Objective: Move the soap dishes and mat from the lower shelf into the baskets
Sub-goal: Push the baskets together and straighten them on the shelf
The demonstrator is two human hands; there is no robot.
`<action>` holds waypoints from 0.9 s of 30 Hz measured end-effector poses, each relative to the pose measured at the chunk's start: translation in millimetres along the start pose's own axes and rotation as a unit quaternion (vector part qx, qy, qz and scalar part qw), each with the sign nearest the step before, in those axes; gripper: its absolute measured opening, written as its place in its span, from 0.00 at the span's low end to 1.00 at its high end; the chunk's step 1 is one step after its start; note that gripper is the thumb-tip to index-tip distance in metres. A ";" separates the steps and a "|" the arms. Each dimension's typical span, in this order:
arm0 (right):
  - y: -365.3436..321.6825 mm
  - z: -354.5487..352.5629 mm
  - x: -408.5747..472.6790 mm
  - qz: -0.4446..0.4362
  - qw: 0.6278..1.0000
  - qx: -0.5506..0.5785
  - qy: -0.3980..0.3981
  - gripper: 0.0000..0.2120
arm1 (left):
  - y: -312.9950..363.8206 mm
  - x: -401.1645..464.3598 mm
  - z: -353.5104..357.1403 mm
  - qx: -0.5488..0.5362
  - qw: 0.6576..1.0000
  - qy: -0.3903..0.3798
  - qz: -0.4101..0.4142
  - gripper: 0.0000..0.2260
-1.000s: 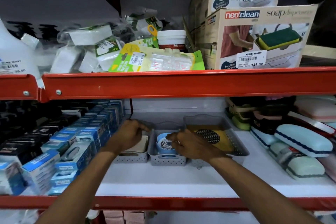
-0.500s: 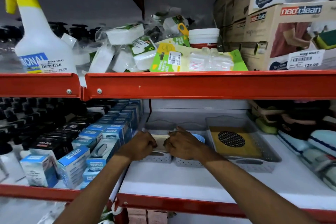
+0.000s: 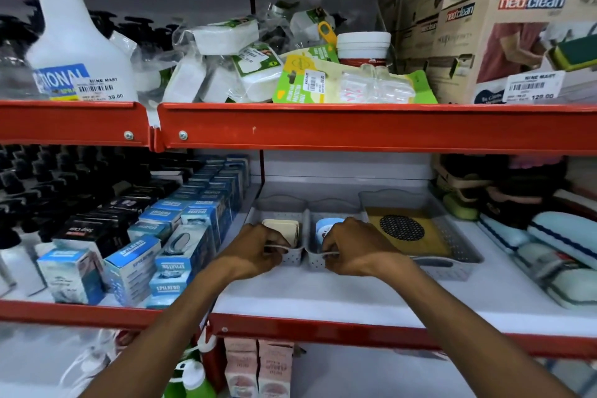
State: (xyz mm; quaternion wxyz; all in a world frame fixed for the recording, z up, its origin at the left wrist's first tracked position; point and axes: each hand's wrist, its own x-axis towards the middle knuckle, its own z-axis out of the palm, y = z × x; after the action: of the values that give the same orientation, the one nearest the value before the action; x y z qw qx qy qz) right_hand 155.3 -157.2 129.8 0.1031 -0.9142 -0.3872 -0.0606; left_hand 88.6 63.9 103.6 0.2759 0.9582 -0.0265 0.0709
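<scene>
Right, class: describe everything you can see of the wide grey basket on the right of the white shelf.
The wide grey basket looks like thin perforated plastic, with dotted low walls, a scalloped back rim and a handle slot in its front wall. It sits flat on the white shelf, right of two narrower grey baskets, apparently touching the nearer one. Inside lies a yellow mat bearing a dark dotted circle. Neither hand touches it.

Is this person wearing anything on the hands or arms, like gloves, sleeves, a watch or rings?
Nothing that shows. The left hand and the right hand are bare, without gloves, and both forearms are uncovered right down to the bottom edge of the picture, so no sleeve appears. No watch, bracelet or band sits on either wrist. No ring is visible, though the fingers are partly hidden.
</scene>
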 end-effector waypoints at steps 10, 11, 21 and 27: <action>-13.5 -8.5 -35.6 -0.028 0.999 -0.005 -0.018 0.12 | 16.9 -38.8 15.6 -0.007 0.997 0.072 -0.016 0.12; -15.1 -8.8 -40.8 -0.034 0.999 -0.005 -0.017 0.12 | 18.8 -44.5 17.0 -0.004 0.997 0.076 -0.012 0.12; -26.0 -15.6 -70.2 -0.058 0.997 0.028 -0.033 0.10 | 31.1 -76.3 20.3 -0.008 0.995 0.095 0.003 0.10; -29.5 -14.3 -73.7 -0.058 0.997 0.048 -0.035 0.09 | 35.6 -84.6 21.7 -0.019 0.995 0.103 0.000 0.07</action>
State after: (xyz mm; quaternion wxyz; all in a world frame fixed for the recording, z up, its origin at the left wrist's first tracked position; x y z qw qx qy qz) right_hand 82.6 -191.8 133.8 0.1296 -0.8858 -0.4454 -0.0158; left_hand 4.4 23.2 91.4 0.2958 0.9403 0.0007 0.1685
